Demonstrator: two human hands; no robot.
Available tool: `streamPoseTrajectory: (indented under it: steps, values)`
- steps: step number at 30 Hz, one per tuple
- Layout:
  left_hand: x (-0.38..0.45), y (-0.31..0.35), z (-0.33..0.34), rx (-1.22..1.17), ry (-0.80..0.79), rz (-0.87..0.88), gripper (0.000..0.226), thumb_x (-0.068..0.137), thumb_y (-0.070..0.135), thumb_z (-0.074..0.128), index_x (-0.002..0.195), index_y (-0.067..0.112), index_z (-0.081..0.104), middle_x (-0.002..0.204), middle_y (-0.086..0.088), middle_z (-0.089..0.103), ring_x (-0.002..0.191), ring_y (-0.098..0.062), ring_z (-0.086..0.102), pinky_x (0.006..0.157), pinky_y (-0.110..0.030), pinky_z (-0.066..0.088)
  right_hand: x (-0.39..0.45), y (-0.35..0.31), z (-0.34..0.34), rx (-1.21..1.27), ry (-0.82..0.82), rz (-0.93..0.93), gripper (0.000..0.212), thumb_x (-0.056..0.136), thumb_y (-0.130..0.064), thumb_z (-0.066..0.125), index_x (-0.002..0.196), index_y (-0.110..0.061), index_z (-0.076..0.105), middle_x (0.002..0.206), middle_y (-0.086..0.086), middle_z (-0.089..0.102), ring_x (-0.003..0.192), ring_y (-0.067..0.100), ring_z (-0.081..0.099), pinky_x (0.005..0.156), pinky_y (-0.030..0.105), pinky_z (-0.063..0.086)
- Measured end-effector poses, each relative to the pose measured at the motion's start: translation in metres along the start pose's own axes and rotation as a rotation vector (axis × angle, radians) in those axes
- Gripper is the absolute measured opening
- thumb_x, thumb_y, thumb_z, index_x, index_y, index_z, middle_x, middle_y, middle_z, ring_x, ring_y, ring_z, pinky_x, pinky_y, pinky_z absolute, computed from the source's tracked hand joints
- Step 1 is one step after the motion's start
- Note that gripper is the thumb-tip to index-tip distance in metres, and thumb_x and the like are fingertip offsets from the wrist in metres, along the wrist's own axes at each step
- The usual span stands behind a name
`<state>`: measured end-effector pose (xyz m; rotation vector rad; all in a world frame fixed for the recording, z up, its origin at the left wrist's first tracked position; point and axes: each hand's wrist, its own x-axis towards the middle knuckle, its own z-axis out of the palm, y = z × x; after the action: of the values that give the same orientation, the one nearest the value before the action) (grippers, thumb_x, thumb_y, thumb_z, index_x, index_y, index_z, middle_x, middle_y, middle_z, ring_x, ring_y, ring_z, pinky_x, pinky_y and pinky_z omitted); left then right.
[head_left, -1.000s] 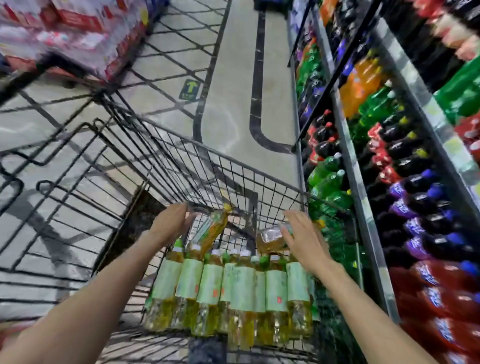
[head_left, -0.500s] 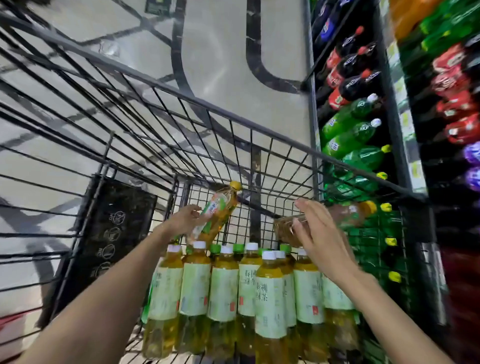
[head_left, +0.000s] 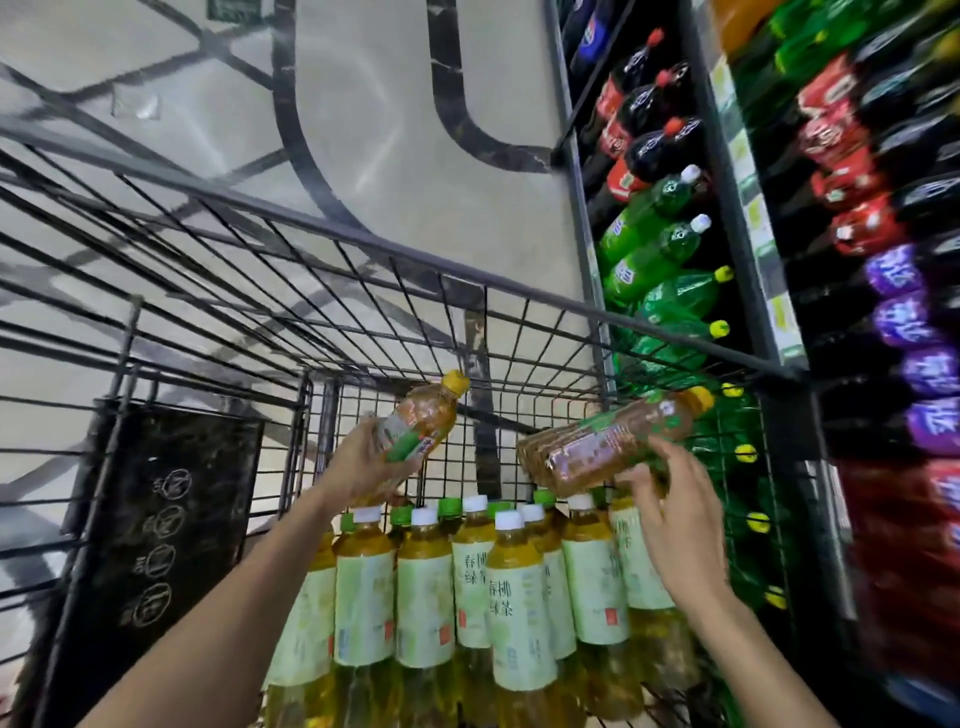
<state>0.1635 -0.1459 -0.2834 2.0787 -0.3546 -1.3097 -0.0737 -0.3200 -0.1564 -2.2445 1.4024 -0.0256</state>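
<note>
Left hand (head_left: 363, 462) wraps the tilted bottle (head_left: 421, 423), right hand (head_left: 675, 514) clasps the sideways bottle (head_left: 608, 447); both lifted above the tea bottles (head_left: 519, 597) standing in the cart (head_left: 363, 242) (plenty left, I'd judge); shelf (head_left: 753, 218) alongside.

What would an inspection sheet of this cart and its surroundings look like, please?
Surface: wire cart, black mesh walls; its floor is hidden under bottles.
Job's things: left bottle and right bottle, both amber with yellow caps, tilted, held above the tea bottles.
Clutter: tea bottles, upright, packed together, pale green labels, white or green caps.
Hands: left hand grips the left bottle; right hand holds the right bottle from below.
Cables: nothing seen.
Surroundings: shelf of soft drink bottles on the right, blurred; pale floor with dark bands.
</note>
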Motion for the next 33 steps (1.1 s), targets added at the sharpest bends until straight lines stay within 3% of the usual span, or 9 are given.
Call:
streamPoseTrajectory:
  steps: [3,8,13,17,20,24,27,31,33]
  values:
    - [-0.006,0.016,-0.010,0.089,-0.021,0.066,0.057,0.070,0.023,0.081,0.111,0.010,0.044,0.107,-0.008,0.057,0.096,-0.024,0.062,0.082,-0.041,0.056,0.012,-0.002,0.003,0.148,0.081,0.238,0.043,0.095,-0.027,0.049,0.133,-0.008,0.044,0.131,0.008,0.051,0.116,0.020,0.050,0.091,0.028,0.037]
    - [-0.037,0.041,-0.011,0.101,-0.128,0.102,0.043,0.073,0.028,0.075,0.100,0.023,0.042,0.090,0.004,0.057,0.077,-0.015,0.064,0.062,-0.023,0.055,0.037,-0.021,0.010,0.399,0.082,0.711,0.053,0.091,-0.047,0.051,0.110,0.003,0.051,0.114,0.021,0.058,0.101,0.032,0.055,0.083,0.034,0.042]
    - [-0.063,0.047,0.003,-0.073,-0.213,0.047,0.047,0.070,0.032,0.070,0.105,0.007,0.050,0.089,-0.011,0.067,0.063,-0.017,0.070,0.051,-0.023,0.054,0.056,-0.052,0.033,0.504,0.096,0.863,0.091,0.079,-0.047,0.068,0.139,0.004,0.023,0.137,0.024,0.038,0.119,0.037,0.045,0.086,0.035,0.041]
    - [-0.080,0.046,0.019,-0.092,-0.198,-0.005,0.039,0.072,0.037,0.070,0.100,0.018,0.052,0.088,-0.008,0.068,0.064,-0.016,0.070,0.053,-0.025,0.054,0.072,-0.057,0.050,0.573,0.252,0.991,0.096,0.067,-0.029,0.083,0.135,-0.002,0.019,0.134,0.021,0.033,0.117,0.036,0.040,0.086,0.039,0.038]
    - [-0.086,0.044,0.027,-0.133,-0.211,-0.047,0.051,0.068,0.043,0.070,0.106,0.012,0.054,0.091,-0.006,0.069,0.070,-0.016,0.071,0.057,-0.025,0.055,0.073,-0.049,0.056,0.671,0.263,1.012,0.093,0.066,-0.018,0.083,0.134,-0.004,0.020,0.136,0.023,0.032,0.118,0.039,0.043,0.092,0.044,0.041]
    - [-0.094,0.052,0.033,-0.161,-0.191,-0.083,0.035,0.082,0.034,0.067,0.108,0.015,0.052,0.096,-0.004,0.067,0.070,-0.011,0.070,0.058,-0.022,0.055,0.054,-0.023,0.054,0.825,0.185,0.942,0.080,0.069,-0.014,0.081,0.130,-0.003,0.031,0.125,0.019,0.050,0.109,0.036,0.055,0.093,0.034,0.045]
    - [-0.101,0.066,0.037,-0.207,-0.196,-0.091,0.030,0.086,0.030,0.062,0.109,0.014,0.050,0.091,-0.002,0.065,0.063,-0.007,0.068,0.051,-0.017,0.050,0.028,-0.011,0.042,1.070,0.077,0.905,0.075,0.065,-0.011,0.083,0.127,-0.007,0.041,0.118,0.017,0.062,0.098,0.031,0.065,0.088,0.050,0.052]
    - [-0.113,0.085,0.039,-0.304,-0.186,-0.113,0.027,0.086,0.032,0.062,0.108,0.019,0.052,0.091,-0.005,0.067,0.072,-0.018,0.069,0.061,-0.028,0.056,0.000,-0.006,0.007,1.371,-0.122,0.834,0.048,0.077,0.002,0.069,0.121,-0.008,0.054,0.113,0.016,0.066,0.097,0.031,0.065,0.084,0.044,0.054]
    - [-0.120,0.092,0.040,-0.350,-0.190,-0.109,0.048,0.076,0.041,0.073,0.111,0.015,0.055,0.095,-0.011,0.070,0.075,-0.025,0.070,0.067,-0.036,0.058,-0.012,-0.006,-0.011,1.470,-0.246,0.807,0.045,0.077,0.001,0.066,0.120,-0.007,0.056,0.112,0.017,0.065,0.092,0.030,0.063,0.081,0.043,0.053]
